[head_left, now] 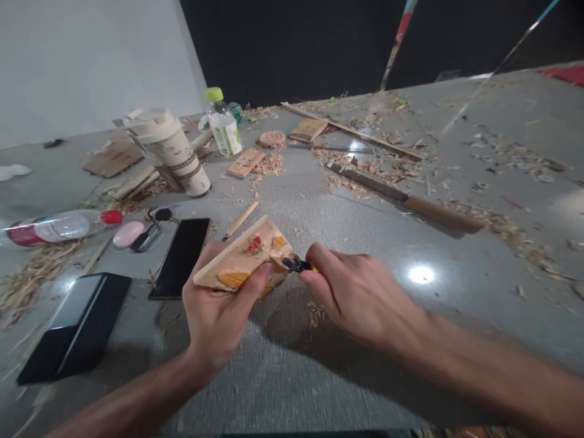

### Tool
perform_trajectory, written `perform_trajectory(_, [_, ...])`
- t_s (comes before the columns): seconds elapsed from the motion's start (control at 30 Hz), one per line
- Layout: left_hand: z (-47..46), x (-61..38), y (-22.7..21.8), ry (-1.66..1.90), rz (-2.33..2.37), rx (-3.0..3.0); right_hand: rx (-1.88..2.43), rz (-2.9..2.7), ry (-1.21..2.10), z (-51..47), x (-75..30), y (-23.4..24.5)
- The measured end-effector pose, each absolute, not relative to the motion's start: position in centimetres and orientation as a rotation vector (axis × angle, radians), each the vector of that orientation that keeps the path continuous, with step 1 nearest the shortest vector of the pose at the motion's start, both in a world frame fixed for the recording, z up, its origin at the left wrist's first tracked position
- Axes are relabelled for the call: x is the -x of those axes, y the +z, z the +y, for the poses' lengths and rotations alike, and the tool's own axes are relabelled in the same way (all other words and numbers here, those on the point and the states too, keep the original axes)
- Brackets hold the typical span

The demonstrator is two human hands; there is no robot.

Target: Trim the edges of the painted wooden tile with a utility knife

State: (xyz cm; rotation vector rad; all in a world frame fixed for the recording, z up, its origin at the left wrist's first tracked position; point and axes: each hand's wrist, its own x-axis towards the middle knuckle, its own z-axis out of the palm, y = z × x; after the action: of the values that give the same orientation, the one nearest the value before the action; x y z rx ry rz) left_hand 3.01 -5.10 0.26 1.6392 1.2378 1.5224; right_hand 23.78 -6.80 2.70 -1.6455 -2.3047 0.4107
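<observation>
My left hand [223, 298] is closed around a pale wooden block [237, 258], its thumb pressed on the face. The block is tilted up above the grey table and bears red and yellow painted patches. My right hand [351, 286] grips a utility knife [296, 265] with a black front and a bit of yellow handle showing. The knife's front end touches the block's right edge; its blade is too small to make out. Just behind the block lies a thin wooden-handled tool [241, 220], partly covered by it.
To the left are a phone [180, 258], a dark folded device [75, 328], keys [148, 234] and a red-capped bottle [68, 226]. Farther back stand a paper cup [176, 152] and a green-capped bottle [223, 125]. A saw [401, 198] lies at right among wood shavings [511, 234].
</observation>
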Motion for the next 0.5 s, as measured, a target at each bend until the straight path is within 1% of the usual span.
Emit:
perform_trajectory(0.23, [-5.1, -2.99, 0.65, 1.473, 1.242, -1.577, 1.669, -2.317, 0.381, -6.53, -23.97, 2.63])
perform_trajectory(0.5, [-5.0, -2.45, 0.02, 1.463, 1.248, -1.505, 1.691, -2.311, 0.416, -6.15, -24.5, 2.2])
